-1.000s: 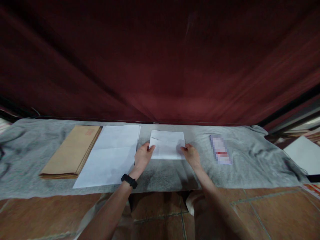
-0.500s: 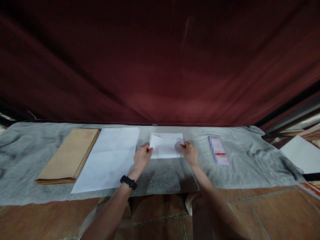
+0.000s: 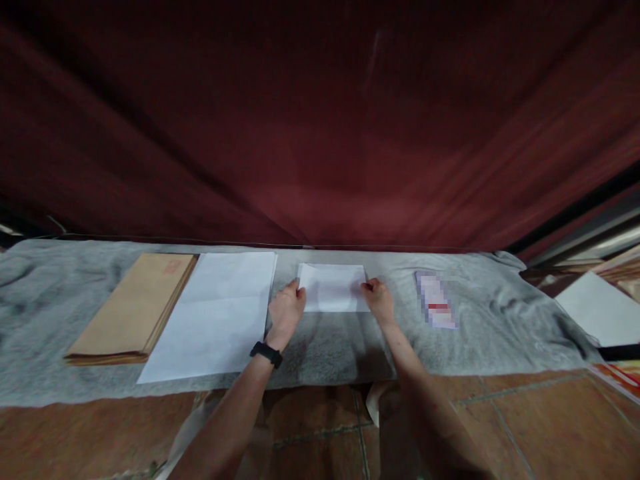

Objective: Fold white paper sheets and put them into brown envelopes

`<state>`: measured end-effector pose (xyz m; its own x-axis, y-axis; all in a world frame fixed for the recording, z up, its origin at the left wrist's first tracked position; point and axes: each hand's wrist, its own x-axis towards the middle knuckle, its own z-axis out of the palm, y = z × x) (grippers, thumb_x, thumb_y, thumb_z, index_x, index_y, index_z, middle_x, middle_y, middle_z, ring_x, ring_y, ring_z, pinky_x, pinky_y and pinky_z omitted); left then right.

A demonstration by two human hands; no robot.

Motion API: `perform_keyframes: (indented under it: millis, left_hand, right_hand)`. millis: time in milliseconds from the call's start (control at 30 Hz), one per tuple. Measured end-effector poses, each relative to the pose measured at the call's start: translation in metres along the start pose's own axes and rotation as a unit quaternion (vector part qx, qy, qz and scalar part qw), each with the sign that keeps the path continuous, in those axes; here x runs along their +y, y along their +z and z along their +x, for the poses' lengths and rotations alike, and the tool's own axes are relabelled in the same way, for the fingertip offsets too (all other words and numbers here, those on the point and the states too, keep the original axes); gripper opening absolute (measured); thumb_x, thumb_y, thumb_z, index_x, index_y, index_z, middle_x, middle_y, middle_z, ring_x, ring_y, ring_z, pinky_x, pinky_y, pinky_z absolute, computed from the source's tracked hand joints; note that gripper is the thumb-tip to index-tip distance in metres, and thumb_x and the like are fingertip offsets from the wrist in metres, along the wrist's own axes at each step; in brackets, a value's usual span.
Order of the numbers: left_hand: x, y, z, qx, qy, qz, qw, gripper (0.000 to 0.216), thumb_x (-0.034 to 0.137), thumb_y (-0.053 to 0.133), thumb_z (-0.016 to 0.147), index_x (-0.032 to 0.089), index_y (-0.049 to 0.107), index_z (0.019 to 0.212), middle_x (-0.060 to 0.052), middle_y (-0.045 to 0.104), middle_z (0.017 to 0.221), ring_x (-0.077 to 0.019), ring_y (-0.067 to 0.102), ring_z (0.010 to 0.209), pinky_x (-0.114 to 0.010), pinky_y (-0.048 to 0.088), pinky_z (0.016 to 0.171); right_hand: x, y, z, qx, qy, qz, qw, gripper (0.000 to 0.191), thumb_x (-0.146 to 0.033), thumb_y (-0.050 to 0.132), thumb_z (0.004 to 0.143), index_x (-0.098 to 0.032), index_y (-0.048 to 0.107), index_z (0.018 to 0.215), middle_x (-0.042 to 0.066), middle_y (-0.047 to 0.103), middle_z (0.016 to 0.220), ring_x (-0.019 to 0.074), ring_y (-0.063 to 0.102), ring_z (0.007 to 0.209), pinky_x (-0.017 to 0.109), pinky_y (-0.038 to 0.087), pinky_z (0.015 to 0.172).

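Observation:
A folded sheet of white paper (image 3: pixel 332 288) lies in front of me on the grey cloth. My left hand (image 3: pixel 287 307) pinches its left edge, with a black band around the wrist. At the right edge, my right hand (image 3: pixel 379 299) grips the paper between thumb and fingers. Left of my left hand rests a larger stack of white sheets (image 3: pixel 215 313) with a faint crease across it. Farther left is a pile of brown envelopes (image 3: pixel 133 307) with a small red mark on the top one.
A blurred-out purple and white item with a red stripe (image 3: pixel 436 300) lies right of my right hand. The grey cloth (image 3: pixel 500 320) spreads over tiled floor (image 3: pixel 560 427). A dark red curtain (image 3: pixel 320 133) hangs behind. More papers (image 3: pixel 600 307) sit at the far right.
The loose flap at the paper's upper left now lies flatter, in line with the rest. My left hand has shifted slightly upward along the left edge; my right hand keeps its place.

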<state>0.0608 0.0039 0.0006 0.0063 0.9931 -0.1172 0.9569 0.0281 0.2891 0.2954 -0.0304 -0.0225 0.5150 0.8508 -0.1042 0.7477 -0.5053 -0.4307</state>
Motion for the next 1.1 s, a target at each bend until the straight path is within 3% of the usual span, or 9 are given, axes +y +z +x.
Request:
perform_keyframes:
  millis: [367,767,1100]
  left_hand:
    - [-0.001,0.010,0.006,0.031,0.010,0.011,0.999,0.034,0.037,0.042,0.100,0.020,0.069,0.113,-0.012,0.077,0.101,-0.0268,0.073,0.094,-0.032,0.049,0.076]
    - [-0.013,0.001,-0.006,-0.023,0.005,0.020,1.000,0.030,0.041,0.045,0.100,0.024,0.069,0.106,-0.009,0.076,0.099,-0.0243,0.071,0.093,-0.030,0.047,0.073]
    - [-0.010,0.007,-0.010,0.011,0.019,0.060,0.998,0.036,0.040,0.039,0.102,0.021,0.067,0.112,-0.012,0.076,0.094,-0.0279,0.073,0.090,-0.033,0.050,0.074]
  right_hand:
    - [-0.001,0.001,-0.002,0.016,-0.013,-0.008,1.000,0.028,-0.031,0.050,0.099,-0.018,0.072,0.109,0.010,0.077,0.094,0.0181,0.072,0.090,0.022,0.046,0.071]
    - [0.016,0.001,-0.011,-0.043,-0.047,-0.010,0.998,0.029,-0.032,0.050,0.097,-0.018,0.075,0.105,0.009,0.078,0.095,0.0196,0.073,0.091,0.022,0.046,0.070]
    - [0.003,0.000,-0.023,-0.021,-0.033,-0.121,0.992,0.031,-0.034,0.045,0.102,-0.017,0.069,0.112,0.012,0.076,0.096,0.0238,0.073,0.093,0.029,0.049,0.076]
